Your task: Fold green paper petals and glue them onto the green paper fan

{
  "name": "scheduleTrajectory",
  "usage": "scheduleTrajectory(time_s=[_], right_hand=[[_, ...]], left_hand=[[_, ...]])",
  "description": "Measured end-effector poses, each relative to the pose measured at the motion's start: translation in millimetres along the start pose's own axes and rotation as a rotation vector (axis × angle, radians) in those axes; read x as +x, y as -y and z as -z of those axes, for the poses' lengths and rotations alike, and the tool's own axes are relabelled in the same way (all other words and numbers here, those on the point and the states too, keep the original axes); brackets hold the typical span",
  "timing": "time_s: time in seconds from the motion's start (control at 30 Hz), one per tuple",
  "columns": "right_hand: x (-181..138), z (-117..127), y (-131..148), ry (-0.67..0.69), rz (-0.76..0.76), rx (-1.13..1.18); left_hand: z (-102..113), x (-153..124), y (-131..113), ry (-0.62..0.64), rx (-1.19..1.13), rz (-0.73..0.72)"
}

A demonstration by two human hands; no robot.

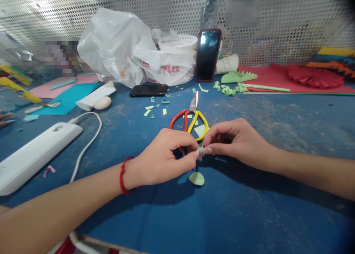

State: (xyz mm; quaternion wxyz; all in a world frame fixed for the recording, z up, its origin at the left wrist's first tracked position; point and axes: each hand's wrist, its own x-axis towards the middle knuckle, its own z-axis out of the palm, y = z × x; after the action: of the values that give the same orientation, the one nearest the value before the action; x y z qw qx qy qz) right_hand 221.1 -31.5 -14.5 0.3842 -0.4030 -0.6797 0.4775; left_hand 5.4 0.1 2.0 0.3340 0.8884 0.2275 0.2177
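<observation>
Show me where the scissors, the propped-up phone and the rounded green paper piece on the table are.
Scissors (193,106): head view, on the metal by the pivot.
Propped-up phone (208,56): head view, middle of its dark screen.
Rounded green paper piece (197,178): head view, middle of its face.

Pretty scuffed blue worktop (249,220), got scissors (193,106), green paper scraps (164,112), a black phone (148,90) and teal paper (70,100) lying on it.
</observation>
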Motion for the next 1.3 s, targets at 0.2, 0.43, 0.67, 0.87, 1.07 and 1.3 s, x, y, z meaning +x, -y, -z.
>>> scheduleTrajectory(time_s=[0.2,0.43,0.67,0.87,1.07,1.3], right_hand=[[1,3,-1,0.055,-0.024,0.077],[1,5,0,0.137,-0.001,0.16],[1,5,2,0.18,-0.014,0.221],[-1,5,1,0.187,-0.011,0.202],[-1,5,2,0.216,0.01,0.186],[-2,5,4,0.228,0.039,0.163]], left_hand=[[8,2,3,0.133,-0.202,0.017],[7,1,7,0.183,-0.498,0.138],[7,5,4,0.18,-0.586,0.21],[4,1,-3,0.111,-0.386,0.199],[6,3,-1,0.147,-0.438,0.216],[7,5,-1,0.235,-0.591,0.253]])
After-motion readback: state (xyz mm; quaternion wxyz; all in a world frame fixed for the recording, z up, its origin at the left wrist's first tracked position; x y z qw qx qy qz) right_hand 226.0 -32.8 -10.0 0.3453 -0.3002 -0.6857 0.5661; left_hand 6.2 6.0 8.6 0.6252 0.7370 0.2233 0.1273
